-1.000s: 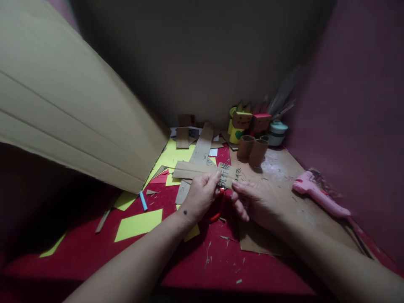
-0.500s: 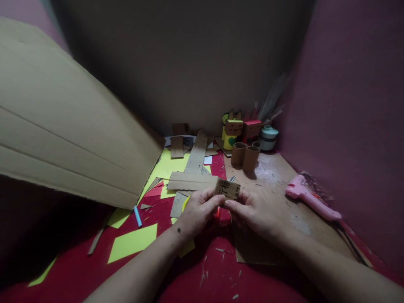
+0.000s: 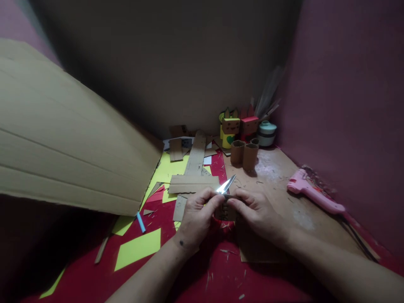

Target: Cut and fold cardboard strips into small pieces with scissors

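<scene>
Head view: your left hand (image 3: 197, 212) and right hand (image 3: 256, 210) meet low in the middle of the frame, just above the red surface (image 3: 189, 273). Both are pinched on a small cardboard piece (image 3: 224, 211), fingertips on its top edge from either side. The piece hangs between them with its dark printed marks turned toward you. It is a short bit on its own, apart from the longer cardboard strip (image 3: 193, 184) that lies flat just beyond your knuckles. The bright blades of the scissors (image 3: 226, 185) stick up and away right behind your fingers, and a little red shows under the piece. I cannot tell whether either hand grips the scissors or they simply rest there, and the blades are not visibly biting into the card. The piece looks whole, with no cut or fold that I can make out in this dim light. Much work around it already looks done: two cardboard tubes (image 3: 244, 153) stand at the back beside small box figures (image 3: 230, 126), and yellow paper offcuts (image 3: 139, 248) are scattered over the red. The pink glue gun (image 3: 312, 195) lies well to your right, untouched, and a big cardboard sheet (image 3: 78, 139) leans in on the left.
</scene>
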`<action>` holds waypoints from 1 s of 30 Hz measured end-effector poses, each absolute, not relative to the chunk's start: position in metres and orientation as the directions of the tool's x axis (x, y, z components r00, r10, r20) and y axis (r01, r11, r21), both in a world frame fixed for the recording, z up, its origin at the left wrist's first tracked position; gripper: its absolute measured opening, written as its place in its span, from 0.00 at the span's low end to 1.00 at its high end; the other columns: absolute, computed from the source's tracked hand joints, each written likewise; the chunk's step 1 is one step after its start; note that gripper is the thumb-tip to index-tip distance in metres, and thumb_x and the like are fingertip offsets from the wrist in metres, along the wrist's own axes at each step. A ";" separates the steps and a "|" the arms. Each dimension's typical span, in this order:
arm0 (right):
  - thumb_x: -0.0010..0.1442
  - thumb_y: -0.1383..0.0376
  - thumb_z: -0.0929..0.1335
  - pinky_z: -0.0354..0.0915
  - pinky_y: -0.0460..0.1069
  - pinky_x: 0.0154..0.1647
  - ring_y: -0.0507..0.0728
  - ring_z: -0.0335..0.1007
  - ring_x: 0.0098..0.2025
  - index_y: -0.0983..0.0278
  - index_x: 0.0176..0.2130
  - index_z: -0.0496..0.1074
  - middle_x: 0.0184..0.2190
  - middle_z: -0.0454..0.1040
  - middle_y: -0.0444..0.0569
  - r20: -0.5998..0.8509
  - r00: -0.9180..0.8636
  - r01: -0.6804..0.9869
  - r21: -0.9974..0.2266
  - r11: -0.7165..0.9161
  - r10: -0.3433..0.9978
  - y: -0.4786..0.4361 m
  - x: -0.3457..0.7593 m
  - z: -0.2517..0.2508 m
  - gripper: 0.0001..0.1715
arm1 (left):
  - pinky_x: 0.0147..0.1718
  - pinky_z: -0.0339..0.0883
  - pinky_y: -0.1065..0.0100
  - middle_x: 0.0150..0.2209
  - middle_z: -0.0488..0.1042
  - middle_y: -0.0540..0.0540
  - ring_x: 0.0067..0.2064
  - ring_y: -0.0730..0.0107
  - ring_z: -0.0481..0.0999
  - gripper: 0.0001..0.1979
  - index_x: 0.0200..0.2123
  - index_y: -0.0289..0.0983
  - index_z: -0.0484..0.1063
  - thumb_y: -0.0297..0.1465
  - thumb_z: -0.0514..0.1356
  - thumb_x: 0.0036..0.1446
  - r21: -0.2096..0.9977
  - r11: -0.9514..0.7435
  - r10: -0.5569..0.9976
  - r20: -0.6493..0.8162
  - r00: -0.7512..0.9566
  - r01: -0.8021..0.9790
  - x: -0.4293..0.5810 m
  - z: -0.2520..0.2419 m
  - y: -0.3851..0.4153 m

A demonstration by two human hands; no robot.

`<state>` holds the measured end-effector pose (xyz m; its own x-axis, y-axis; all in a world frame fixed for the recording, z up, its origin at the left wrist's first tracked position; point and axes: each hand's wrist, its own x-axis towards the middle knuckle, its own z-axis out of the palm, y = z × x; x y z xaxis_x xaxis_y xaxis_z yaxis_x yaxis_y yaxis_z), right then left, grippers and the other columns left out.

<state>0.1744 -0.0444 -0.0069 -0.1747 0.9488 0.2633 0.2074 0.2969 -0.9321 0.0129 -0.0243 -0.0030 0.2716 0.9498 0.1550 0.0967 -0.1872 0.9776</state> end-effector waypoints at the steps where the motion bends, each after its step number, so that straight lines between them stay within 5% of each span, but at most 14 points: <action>1: 0.60 0.65 0.65 0.61 0.46 0.32 0.51 0.65 0.29 0.64 0.30 0.72 0.25 0.71 0.42 0.285 -0.170 0.240 -0.917 0.320 0.943 -0.045 0.173 -0.007 0.08 | 0.24 0.56 0.76 0.20 0.62 0.55 0.24 0.78 0.58 0.12 0.22 0.36 0.67 0.34 0.59 0.55 0.982 -0.170 0.955 0.143 0.261 0.084 0.013 -0.003 -0.024; 6: 0.62 0.63 0.63 0.63 0.46 0.35 0.52 0.68 0.34 0.63 0.35 0.73 0.31 0.73 0.44 0.232 -0.205 0.109 -0.960 0.258 0.951 -0.044 0.169 -0.009 0.09 | 0.20 0.53 0.77 0.19 0.60 0.55 0.22 0.79 0.56 0.14 0.21 0.35 0.65 0.35 0.60 0.54 0.995 -0.093 0.970 0.086 0.227 0.020 0.013 -0.002 -0.025; 11: 0.61 0.59 0.64 0.63 0.47 0.33 0.52 0.66 0.31 0.65 0.29 0.71 0.26 0.70 0.44 0.136 -0.210 -0.035 -0.991 0.131 0.968 -0.042 0.170 -0.010 0.14 | 0.20 0.55 0.77 0.19 0.62 0.55 0.21 0.79 0.58 0.14 0.21 0.35 0.67 0.37 0.62 0.51 0.996 0.008 0.968 0.015 0.249 -0.091 0.013 -0.003 -0.021; 16: 0.58 0.57 0.66 0.63 0.46 0.28 0.51 0.68 0.28 0.65 0.31 0.70 0.25 0.71 0.44 0.050 -0.129 -0.124 -0.992 0.034 0.990 -0.038 0.174 -0.005 0.13 | 0.17 0.51 0.77 0.17 0.62 0.56 0.18 0.81 0.57 0.10 0.25 0.35 0.70 0.35 0.64 0.49 0.997 0.069 0.915 -0.081 0.396 0.044 0.008 -0.005 -0.014; 21: 0.56 0.55 0.67 0.65 0.47 0.23 0.51 0.69 0.21 0.67 0.33 0.69 0.21 0.73 0.46 -0.064 -0.322 -0.204 -0.970 -0.135 0.945 -0.035 0.170 -0.011 0.16 | 0.23 0.60 0.74 0.21 0.69 0.52 0.23 0.76 0.65 0.10 0.26 0.34 0.70 0.35 0.63 0.51 1.000 -0.023 0.937 0.023 0.349 -0.005 0.006 -0.007 -0.013; 30: 0.60 0.62 0.64 0.64 0.46 0.24 0.51 0.67 0.22 0.64 0.31 0.68 0.21 0.71 0.43 0.183 -0.202 0.085 -0.975 0.204 0.962 -0.042 0.173 -0.015 0.09 | 0.39 0.66 0.68 0.35 0.77 0.47 0.37 0.67 0.73 0.09 0.37 0.36 0.77 0.32 0.63 0.53 0.982 -0.169 0.910 0.124 0.396 0.079 0.005 -0.007 -0.014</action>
<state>0.1735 -0.0419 -0.0150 -0.2016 0.9622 0.1833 0.0846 0.2036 -0.9754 0.0049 -0.0137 -0.0070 0.3965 0.9096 0.1244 0.0792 -0.1689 0.9825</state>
